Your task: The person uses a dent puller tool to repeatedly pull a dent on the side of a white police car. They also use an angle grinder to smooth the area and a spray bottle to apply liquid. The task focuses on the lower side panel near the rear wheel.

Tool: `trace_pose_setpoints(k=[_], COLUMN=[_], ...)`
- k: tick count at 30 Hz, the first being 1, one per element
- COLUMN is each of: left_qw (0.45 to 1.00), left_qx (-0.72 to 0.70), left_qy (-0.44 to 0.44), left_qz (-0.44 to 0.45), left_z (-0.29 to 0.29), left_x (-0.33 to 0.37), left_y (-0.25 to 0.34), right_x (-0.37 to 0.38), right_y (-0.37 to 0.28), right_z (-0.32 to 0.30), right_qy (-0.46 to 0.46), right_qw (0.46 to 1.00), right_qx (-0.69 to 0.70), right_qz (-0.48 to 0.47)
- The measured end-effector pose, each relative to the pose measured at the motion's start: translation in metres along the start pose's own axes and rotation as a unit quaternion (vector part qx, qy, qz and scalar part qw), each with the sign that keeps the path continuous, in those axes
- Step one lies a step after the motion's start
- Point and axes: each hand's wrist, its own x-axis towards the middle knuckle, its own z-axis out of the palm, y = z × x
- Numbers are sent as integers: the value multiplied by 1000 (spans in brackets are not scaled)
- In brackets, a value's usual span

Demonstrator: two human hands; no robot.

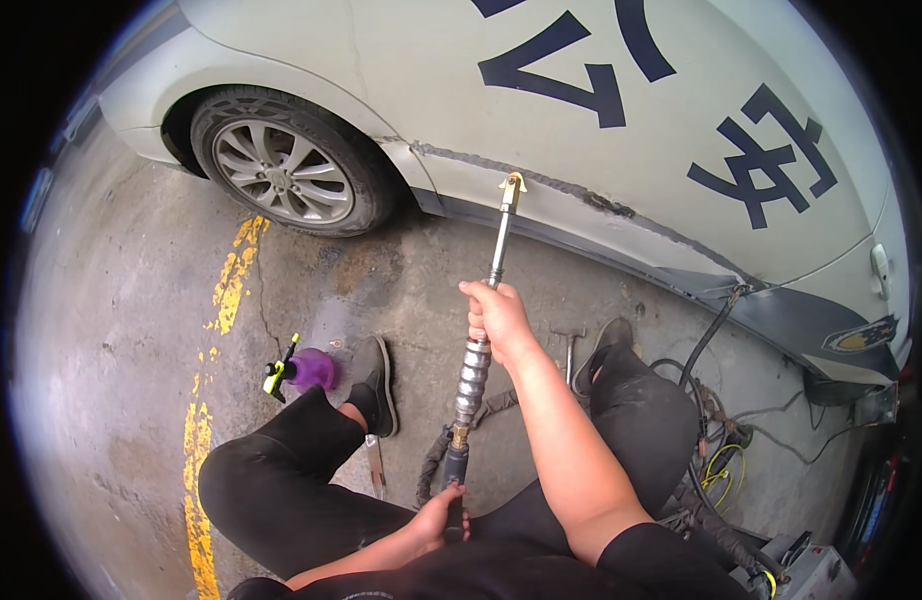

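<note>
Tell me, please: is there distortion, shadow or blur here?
Head view: fisheye distortion, with black corners and a curved yellow line; head view: shadow under the white car, beside the wheel; head view: the metal tool and right hand look fairly sharp.

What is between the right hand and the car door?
In the head view, a thin metal rod with a gold tip lies between the right hand and the car door.
</note>
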Motion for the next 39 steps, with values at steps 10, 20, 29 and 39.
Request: trace_pose_setpoints(k=[10,20,29,39], left_qw=[1000,999,999,999], left_qx=[15,22,26,13], left_qy=[13,14,-27,-8], left_qz=[11,-25,-29,-40], left_z=[9,8,-4,3], left_x=[-9,4,4,5], left_y=[2,0,0,4], right_x=[-4,-6,-35,-20], right_y=[30,10,71,46], right_z=[-1,6,8,19], right_qy=[61,108,164,183], right_qw=[987,981,963,951], right_qx=[-93,-138,-183,-195], right_qz=[-115,-80,-112,-155])
